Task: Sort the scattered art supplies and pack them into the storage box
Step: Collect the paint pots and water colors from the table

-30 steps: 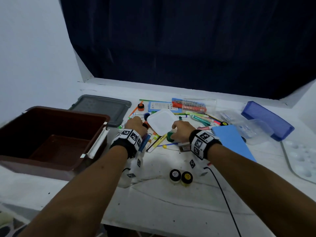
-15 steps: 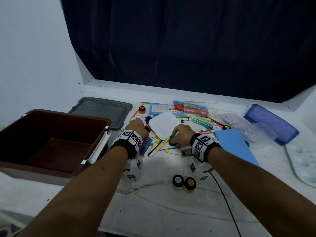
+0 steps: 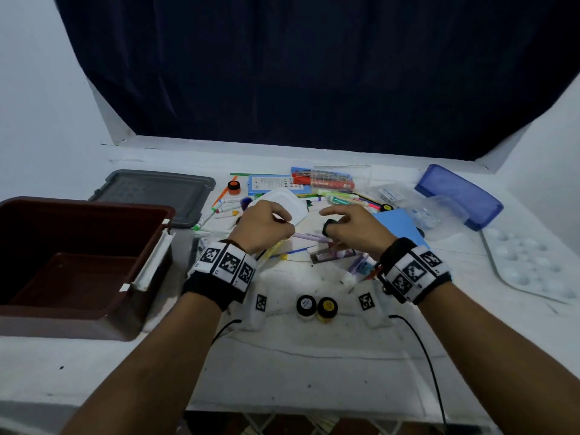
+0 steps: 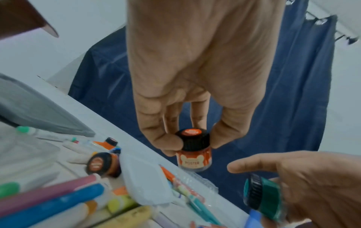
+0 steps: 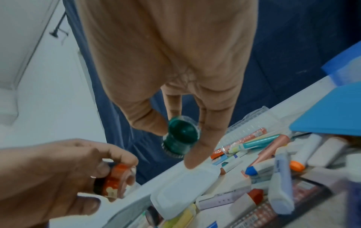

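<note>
My left hand [image 3: 266, 226] pinches a small orange paint jar [image 4: 193, 152] by its black cap, lifted above the table. My right hand [image 3: 351, 227] grips a green paint jar [image 5: 180, 136] with a black cap [image 3: 329, 226], also raised. Both hover over a heap of markers and pens [image 3: 329, 199]. The brown storage box [image 3: 94, 215] stands open at the left. Two more paint jars, one white-topped [image 3: 306, 306] and one yellow-topped [image 3: 327, 308], stand near the front of the table. Another orange jar [image 3: 233, 186] stands at the back of the heap.
A grey lid [image 3: 153, 193] lies behind the box. A white plastic lid [image 3: 288, 204], a blue sheet [image 3: 398, 224], a blue case [image 3: 458, 196] and a clear paint palette [image 3: 533, 265] lie among and right of the supplies. Dark curtain at the back.
Both hands have risen from the heap, the left lifting the orange jar and the right lifting the green jar. The head view has shifted a little.
</note>
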`<state>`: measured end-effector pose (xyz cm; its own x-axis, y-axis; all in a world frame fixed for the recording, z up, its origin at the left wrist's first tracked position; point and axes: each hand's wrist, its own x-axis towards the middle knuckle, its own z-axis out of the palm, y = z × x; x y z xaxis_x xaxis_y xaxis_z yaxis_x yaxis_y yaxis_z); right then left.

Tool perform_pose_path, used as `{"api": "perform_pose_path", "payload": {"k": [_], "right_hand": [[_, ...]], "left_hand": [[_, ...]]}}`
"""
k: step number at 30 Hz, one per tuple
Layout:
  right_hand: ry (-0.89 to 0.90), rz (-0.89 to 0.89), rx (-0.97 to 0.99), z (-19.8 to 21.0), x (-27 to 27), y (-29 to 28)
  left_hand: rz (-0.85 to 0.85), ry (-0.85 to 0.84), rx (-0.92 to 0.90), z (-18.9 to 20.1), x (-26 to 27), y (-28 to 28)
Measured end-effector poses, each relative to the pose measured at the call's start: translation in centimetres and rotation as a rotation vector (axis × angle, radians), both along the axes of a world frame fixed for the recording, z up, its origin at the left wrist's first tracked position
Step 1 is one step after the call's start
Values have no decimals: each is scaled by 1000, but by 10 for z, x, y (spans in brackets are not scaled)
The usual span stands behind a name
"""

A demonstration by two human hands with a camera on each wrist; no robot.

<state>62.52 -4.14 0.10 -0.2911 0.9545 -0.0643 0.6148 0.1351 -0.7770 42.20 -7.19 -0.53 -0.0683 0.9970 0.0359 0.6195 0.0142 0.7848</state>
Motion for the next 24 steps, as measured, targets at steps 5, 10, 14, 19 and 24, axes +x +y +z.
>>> {"api": "perform_pose_path", "payload": {"k": [5, 10, 14, 19, 24], "right_hand": [[92, -114, 64, -13, 45, -42], [-57, -128, 162, -35, 74, -78], [-201, -110, 130, -48, 85, -97], [-348, -23, 143, -52, 89, -101], [-426, 50, 184, -55, 85, -99]], "left_hand": [[-146, 19, -6, -3, 39, -22], [-394, 113, -23, -7, 67, -40], [-482, 244, -42, -11, 87, -50], [-589, 446, -1, -15, 108, -52], [-607, 544, -7, -26, 116, -47]]}}
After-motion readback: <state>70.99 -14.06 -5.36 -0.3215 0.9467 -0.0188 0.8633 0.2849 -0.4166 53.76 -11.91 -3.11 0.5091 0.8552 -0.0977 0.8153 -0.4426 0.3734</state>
